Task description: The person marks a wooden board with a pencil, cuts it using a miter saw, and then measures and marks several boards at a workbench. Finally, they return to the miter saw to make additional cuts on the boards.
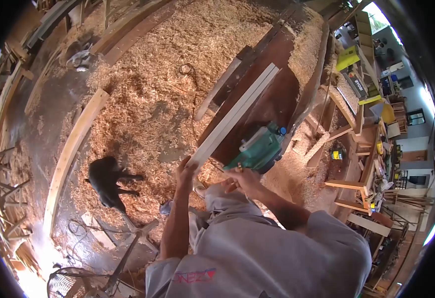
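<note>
My left hand (185, 171) is closed around the near end of a long pale wooden strip (237, 116), which has a line running along its length. The strip slants away to the upper right over a reddish-brown work surface (282, 94). My right hand (246, 181) is at the near end of a green power planer (259, 149), its fingers bent and apart and overlapping the tool's edge in this view. The planer rests on the work surface to the right of the strip, its blue knob facing the far right.
Wood shavings (178, 44) cover much of the floor. A black dog (108, 181) stands to the left, near a long curved beam (73, 159). A fan (71, 283) is at the lower left. A yellow-green RYOBI machine (354, 82) and a cluttered wooden bench (349, 186) stand to the right.
</note>
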`<state>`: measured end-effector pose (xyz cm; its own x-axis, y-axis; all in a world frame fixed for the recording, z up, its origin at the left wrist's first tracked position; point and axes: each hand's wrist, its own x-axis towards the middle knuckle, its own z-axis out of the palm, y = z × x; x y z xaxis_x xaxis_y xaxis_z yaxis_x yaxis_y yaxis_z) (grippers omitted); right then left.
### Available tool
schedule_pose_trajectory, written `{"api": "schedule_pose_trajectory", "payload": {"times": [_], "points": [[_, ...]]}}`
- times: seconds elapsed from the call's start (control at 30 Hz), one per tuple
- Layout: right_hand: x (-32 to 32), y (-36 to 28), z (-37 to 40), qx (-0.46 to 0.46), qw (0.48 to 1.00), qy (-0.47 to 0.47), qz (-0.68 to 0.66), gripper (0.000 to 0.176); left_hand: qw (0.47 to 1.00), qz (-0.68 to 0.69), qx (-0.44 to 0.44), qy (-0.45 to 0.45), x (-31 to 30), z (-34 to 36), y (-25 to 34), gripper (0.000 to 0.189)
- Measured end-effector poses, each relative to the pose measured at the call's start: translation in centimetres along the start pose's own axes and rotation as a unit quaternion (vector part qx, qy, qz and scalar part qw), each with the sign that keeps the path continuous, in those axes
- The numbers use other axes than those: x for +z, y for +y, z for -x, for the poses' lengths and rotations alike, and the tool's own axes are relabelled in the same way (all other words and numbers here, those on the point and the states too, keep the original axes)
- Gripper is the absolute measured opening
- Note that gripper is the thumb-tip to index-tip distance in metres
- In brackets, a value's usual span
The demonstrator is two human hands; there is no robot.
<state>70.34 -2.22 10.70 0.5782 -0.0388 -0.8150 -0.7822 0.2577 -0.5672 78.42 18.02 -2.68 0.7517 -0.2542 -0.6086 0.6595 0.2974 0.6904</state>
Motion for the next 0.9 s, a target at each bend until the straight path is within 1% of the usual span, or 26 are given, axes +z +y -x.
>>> {"api": "schedule_pose_trajectory", "payload": {"times": [0.07,0.1,0.13,0.17,0.2,0.23,0.27,0.3,0.33,0.4,0.47,0.53,0.57,0.6,0.63,0.67,0.7,0.73,0.77,0.8,0.83,0.87,0.9], "points": [[-0.4,-0.2,0.6,-0.001,1.0,-0.005,0.006,0.042,0.998,0.003,0.031,-0.058,3.2,-1.2,1.3,0.056],[-0.2,-0.9,1.3,-0.016,1.0,-0.006,0.014,0.041,0.998,0.009,0.025,-0.056,4.5,-1.6,2.2,0.056],[-0.1,-1.4,1.9,-0.032,0.999,-0.008,0.021,0.039,0.996,-0.047,0.014,-0.068,5.4,-2.0,3.0,0.058],[-0.1,-1.8,2.2,-0.026,0.999,-0.009,0.023,0.039,0.991,-0.104,0.002,-0.079,6.0,-2.4,3.6,0.059],[-0.1,-2.2,2.5,-0.044,0.999,-0.008,0.02,0.038,0.992,-0.102,-0.001,-0.073,5.6,-3.0,3.8,0.059],[0.0,-2.3,2.5,-0.063,0.998,-0.011,0.017,0.037,0.986,-0.137,0.001,-0.096,4.5,-4.1,3.5,0.061],[-0.2,-1.9,2.0,-0.057,0.998,-0.021,0.022,0.037,0.978,-0.172,0.005,-0.115,3.2,-4.9,2.7,0.062],[-0.7,-1.1,1.2,-0.093,0.995,-0.005,0.029,0.034,0.96,-0.256,0.113,0.006,0.7,-7.4,-1.6,0.06],[-0.6,-0.7,0.4,-0.126,0.991,-0.001,0.037,0.031,0.96,-0.254,0.111,0.039,-0.7,-6.2,-1.6,0.06],[0.8,-2.5,1.2,-0.122,0.989,-0.023,0.075,0.027,0.973,-0.205,0.052,0.089,-3.6,-2.1,-1.7,0.06],[2.2,-3.6,1.2,-0.108,0.985,-0.039,0.131,0.025,0.967,-0.236,0.07,0.061,-8.7,2.3,-3.3,0.069],[4.1,-3.6,0.6,-0.142,0.972,-0.08,0.172,0.036,0.965,-0.228,0.02,0.131,-13.3,5.7,-7.7,0.058],[4.8,-3.3,-0.3,-0.131,0.963,-0.13,0.196,0.036,0.965,-0.211,0.021,0.156,-13.8,9.6,-7.4,0.054],[5.6,-3.0,-1.3,-0.135,0.947,-0.149,0.251,0.036,0.964,-0.197,0.024,0.175,-13.8,13.4,-6.9,0.051],[6.4,-2.8,-2.2,-0.145,0.928,-0.162,0.302,0.035,0.949,-0.211,-0.015,0.235,-15.8,14.9,-10.3,0.044],[7.3,-2.7,-2.8,-0.145,0.916,-0.198,0.317,0.035,0.937,-0.271,0.133,0.175,-18.9,16.5,-15.4,0.041],[8.6,-2.7,-3.3,-0.14,0.884,-0.228,0.383,0.031,0.94,-0.062,-0.078,0.327,-15.4,21.1,-10.6,0.037],[10.0,-2.5,-4.0,-0.138,0.845,-0.26,0.447,0.028,0.942,-0.012,-0.044,0.334,-16.1,23.2,-12.8,0.039],[10.4,-2.0,-5.7,-0.176,0.798,-0.277,0.506,0.028,0.912,-0.006,-0.071,0.405,-15.6,25.7,-13.9,0.038],[11.8,-1.2,-7.3,-0.219,0.746,-0.293,0.557,0.027,0.908,0.054,-0.004,0.417,-17.6,25.4,-21.2,0.038],[16.9,-2.8,-1.7,-0.133,0.779,-0.305,0.531,0.026,0.87,0.161,0.028,0.466,-15.6,27.6,-21.2,0.035],[17.7,-1.7,-3.6,-0.152,0.77,-0.334,0.523,0.027,0.866,0.164,0.008,0.473,-15.1,29.1,-22.9,0.035],[19.8,-1.2,-2.7,-0.184,0.734,-0.354,0.55,0.028,0.849,0.215,-0.023,0.482,-14.5,29.6,-25.4,0.028]]}}
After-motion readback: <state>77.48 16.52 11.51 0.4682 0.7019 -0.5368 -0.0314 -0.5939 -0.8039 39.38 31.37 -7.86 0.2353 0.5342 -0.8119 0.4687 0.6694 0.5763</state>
